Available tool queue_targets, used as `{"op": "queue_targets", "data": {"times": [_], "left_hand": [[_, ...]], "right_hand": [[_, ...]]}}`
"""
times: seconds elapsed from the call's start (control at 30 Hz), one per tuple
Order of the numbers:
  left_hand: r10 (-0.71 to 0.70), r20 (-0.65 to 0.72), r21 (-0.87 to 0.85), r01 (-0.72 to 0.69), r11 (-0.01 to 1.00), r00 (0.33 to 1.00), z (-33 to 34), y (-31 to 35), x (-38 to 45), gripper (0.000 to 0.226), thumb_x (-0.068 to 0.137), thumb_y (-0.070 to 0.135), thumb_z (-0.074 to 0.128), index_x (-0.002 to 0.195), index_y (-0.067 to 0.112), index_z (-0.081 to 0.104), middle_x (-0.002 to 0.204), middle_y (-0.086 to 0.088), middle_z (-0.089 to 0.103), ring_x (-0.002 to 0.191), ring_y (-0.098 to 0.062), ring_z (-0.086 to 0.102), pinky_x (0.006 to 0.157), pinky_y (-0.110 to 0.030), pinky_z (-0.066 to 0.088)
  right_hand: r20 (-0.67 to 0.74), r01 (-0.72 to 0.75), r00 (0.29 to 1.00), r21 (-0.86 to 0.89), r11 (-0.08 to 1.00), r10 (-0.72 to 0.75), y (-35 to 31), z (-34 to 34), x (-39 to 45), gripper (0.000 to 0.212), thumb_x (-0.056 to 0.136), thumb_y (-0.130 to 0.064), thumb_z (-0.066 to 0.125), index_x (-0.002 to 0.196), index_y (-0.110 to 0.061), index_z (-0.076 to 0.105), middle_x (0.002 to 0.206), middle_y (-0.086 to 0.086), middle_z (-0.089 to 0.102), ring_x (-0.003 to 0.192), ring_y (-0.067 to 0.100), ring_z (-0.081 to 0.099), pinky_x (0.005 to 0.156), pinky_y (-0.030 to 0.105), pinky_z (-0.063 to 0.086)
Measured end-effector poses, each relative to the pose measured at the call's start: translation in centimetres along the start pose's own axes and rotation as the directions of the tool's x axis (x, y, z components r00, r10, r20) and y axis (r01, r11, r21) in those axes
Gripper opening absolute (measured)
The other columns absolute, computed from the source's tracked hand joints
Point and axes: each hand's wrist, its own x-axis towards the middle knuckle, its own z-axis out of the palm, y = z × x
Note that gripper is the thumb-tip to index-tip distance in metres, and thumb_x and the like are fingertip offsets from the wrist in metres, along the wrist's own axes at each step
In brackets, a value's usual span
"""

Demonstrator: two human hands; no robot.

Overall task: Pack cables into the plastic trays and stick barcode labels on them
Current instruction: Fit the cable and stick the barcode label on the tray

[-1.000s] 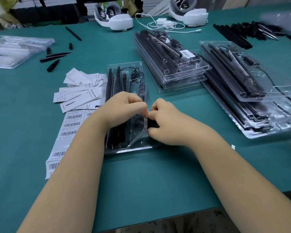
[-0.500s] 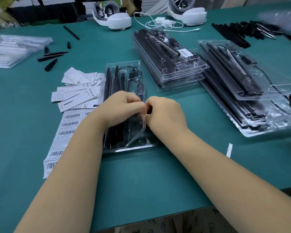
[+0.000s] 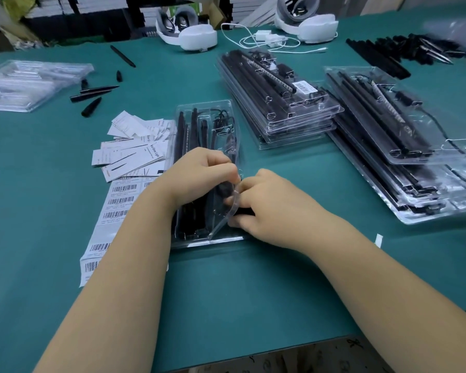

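Both hands meet over the near end of a clear moulded plastic tray [image 3: 203, 125] holding long black rods and a coiled black cable, lying on the teal table mat [image 3: 226, 292]. The left hand [image 3: 199, 176] has its fingers curled down onto the tray's contents, fingertips pinching at the edge of the transparent lid flap [image 3: 226, 214], which bows upward between the two hands. The right hand [image 3: 275, 208] is curled too, pinching the same flap from its other side; a dark piece (probably a cable plug) sits under its fingers, though the view is too crowded to be sure.

Just left of the grip lies a strip of white barcode labels [image 3: 113, 208], with loose white printed cards [image 3: 135, 152] beyond it. Beyond and right of the grip stand two stacks of filled clear trays [image 3: 277, 98], the nearer one labelled.
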Motion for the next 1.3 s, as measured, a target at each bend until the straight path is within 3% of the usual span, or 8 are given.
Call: {"op": "queue_targets", "data": {"times": [0.33, 0.47, 0.63, 0.7, 0.97, 1.0, 1.03, 1.3], "left_hand": [[-0.031, 0.016, -0.044, 0.031, 0.999, 0.999, -0.5, -0.1, -0.3, 0.039, 0.081, 0.023, 0.072, 0.052, 0.019, 0.046, 0.05, 0.008, 0.048, 0.046, -0.007, 0.041, 0.047, -0.014, 0.034], [-0.027, -0.037, 0.07, 0.03, 0.997, 0.999, -1.7, -0.2, -0.6, 0.02, 0.079, 0.031, 0.076, 0.071, 0.021, 0.061, 0.055, 0.011, 0.043, 0.053, -0.007, 0.037, 0.048, -0.015, 0.031], [-0.102, -0.016, 0.342, 0.101, 0.934, 0.995, -2.4, 0.4, -1.4, 0.039, 0.074, 0.042, 0.076, 0.109, 0.05, 0.06, 0.048, 0.024, 0.034, 0.054, 0.004, 0.048, 0.048, -0.009, 0.03], [-0.121, -0.026, 0.391, 0.122, 0.912, 0.992, -2.5, 0.4, -1.5, 0.043, 0.074, 0.048, 0.075, 0.113, 0.05, 0.059, 0.094, 0.033, 0.054, 0.076, 0.013, 0.055, 0.058, -0.01, 0.033], [-0.277, 0.079, 0.422, 0.219, 0.88, 0.958, -3.6, -0.6, -1.4, 0.057, 0.072, 0.053, 0.073, 0.121, 0.063, 0.045, 0.087, 0.014, 0.06, 0.098, 0.016, 0.042, 0.065, -0.018, 0.033], [-0.287, 0.098, 0.41, 0.224, 0.884, 0.953, -3.5, -0.6, -1.4, 0.06, 0.073, 0.053, 0.072, 0.123, 0.066, 0.042, 0.1, 0.021, 0.06, 0.09, 0.009, 0.009, 0.07, -0.021, 0.035], [-0.3, 0.121, 0.405, 0.229, 0.885, 0.946, -3.4, -0.5, -1.4, 0.064, 0.074, 0.053, 0.072, 0.125, 0.069, 0.037, 0.1, 0.037, 0.057, 0.079, 0.014, 0.038, 0.078, -0.022, 0.035], [-0.351, 0.163, 0.467, 0.241, 0.85, 0.922, -3.0, -0.4, -0.7, 0.064, 0.075, 0.062, 0.066, 0.126, 0.073, 0.03, 0.147, 0.022, 0.037, 0.131, -0.005, 0.037, 0.094, -0.027, 0.027]], "right_hand": [[-0.192, -0.094, 0.974, 0.136, 0.986, 0.119, 0.0, 1.6, 0.6, 0.025, 0.09, -0.033, 0.058, 0.11, -0.023, 0.071, 0.119, -0.008, 0.061, 0.112, 0.015, 0.051, 0.093, 0.027, 0.036], [-0.111, -0.017, 0.994, 0.016, 1.0, 0.018, 1.0, 1.1, 0.4, 0.026, 0.093, -0.044, 0.05, 0.109, -0.037, 0.069, 0.118, -0.019, 0.063, 0.114, 0.011, 0.044, 0.099, 0.033, 0.026], [0.035, 0.048, 0.997, 0.32, 0.946, -0.063, 3.0, -0.1, 0.0, 0.026, 0.088, -0.029, 0.064, 0.113, -0.036, 0.068, 0.108, -0.034, 0.054, 0.11, -0.006, 0.032, 0.099, 0.014, 0.026], [-0.024, 0.05, 0.999, 0.334, 0.941, -0.044, 2.9, 0.1, 0.1, 0.02, 0.083, -0.027, 0.07, 0.101, -0.034, 0.073, 0.105, -0.029, 0.06, 0.105, -0.009, 0.04, 0.093, 0.008, 0.029], [-0.142, 0.013, 0.99, 0.191, 0.982, 0.014, 2.3, 0.6, 0.3, 0.013, 0.085, -0.034, 0.066, 0.092, -0.031, 0.077, 0.106, -0.019, 0.062, 0.102, 0.007, 0.04, 0.089, 0.02, 0.03], [-0.112, 0.005, 0.994, 0.191, 0.982, 0.017, 2.4, 0.5, 0.1, 0.016, 0.087, -0.038, 0.062, 0.094, -0.034, 0.075, 0.107, -0.021, 0.057, 0.104, 0.01, 0.036, 0.09, 0.024, 0.029], [-0.078, 0.005, 0.997, 0.207, 0.978, 0.011, 2.6, 0.3, -0.1, 0.017, 0.089, -0.039, 0.059, 0.095, -0.035, 0.075, 0.106, -0.023, 0.054, 0.104, 0.009, 0.036, 0.089, 0.023, 0.028], [0.121, -0.148, 0.988, 0.584, 0.799, 0.095, 4.5, -1.5, -0.8, 0.022, 0.08, -0.018, 0.062, 0.081, -0.036, 0.074, 0.098, -0.036, 0.058, 0.096, -0.025, 0.051, 0.081, -0.006, 0.033]]}}
